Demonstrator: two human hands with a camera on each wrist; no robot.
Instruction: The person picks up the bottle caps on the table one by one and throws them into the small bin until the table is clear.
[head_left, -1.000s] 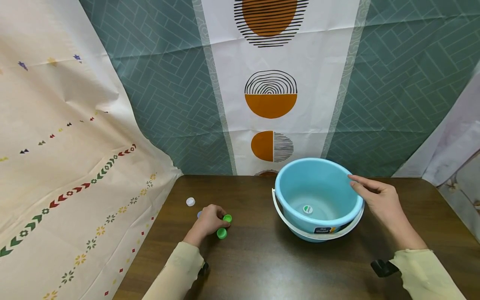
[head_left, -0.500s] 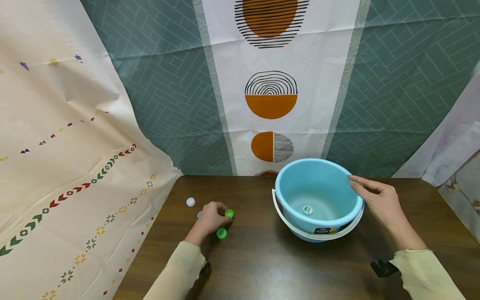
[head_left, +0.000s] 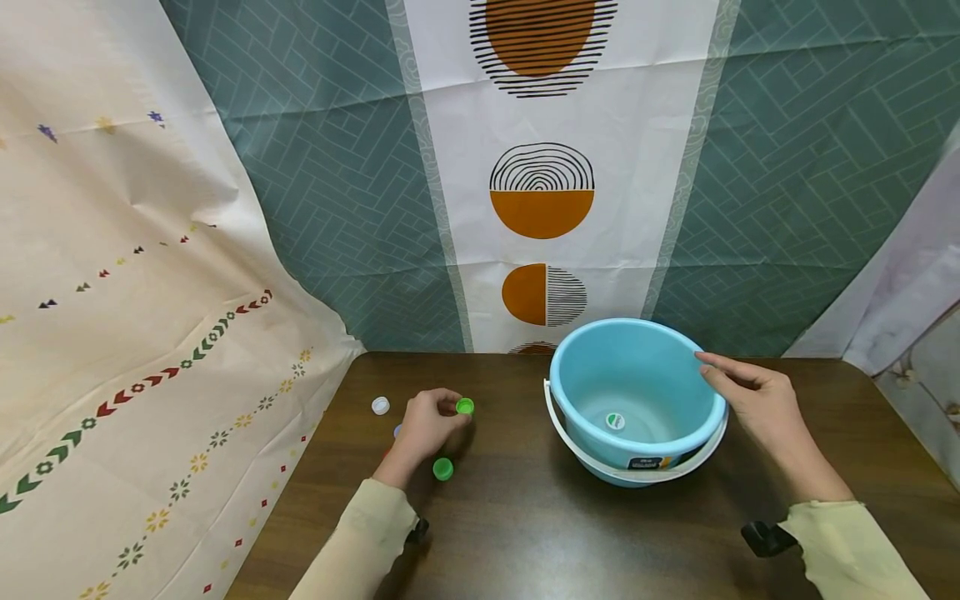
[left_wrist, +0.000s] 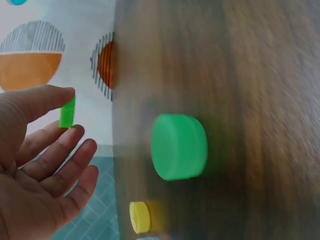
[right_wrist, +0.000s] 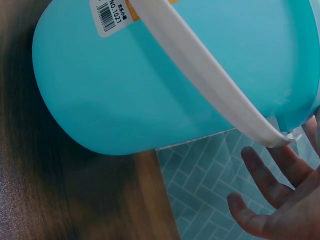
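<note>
My left hand (head_left: pixel 427 429) pinches a light green bottle cap (head_left: pixel 465 406) between thumb and forefinger; the left wrist view shows this cap (left_wrist: pixel 67 114) held above the table, other fingers loosely bent. A darker green bottle cap (head_left: pixel 443 469) lies on the table just nearer than the hand. On the right, a light blue bucket (head_left: pixel 600 433) stands upright, its white handle (head_left: pixel 637 473) hanging down in front. My right hand (head_left: pixel 761 400) holds the bucket's right rim with thumb and forefinger. In the right wrist view, its other fingers (right_wrist: pixel 265 177) spread beside the bucket.
A white cap (head_left: pixel 380 405) lies farther left on the brown table (head_left: pixel 510 517). Beside my left hand, a blue cap (head_left: pixel 397 431) and something red (head_left: pixel 387 452) are partly hidden. A yellow cap (left_wrist: pixel 140 217) shows in the left wrist view. Patterned cloth hangs behind.
My left hand has raised the light green cap off the table and moved it slightly away and to the right. The right hand and the bucket have stayed put.
</note>
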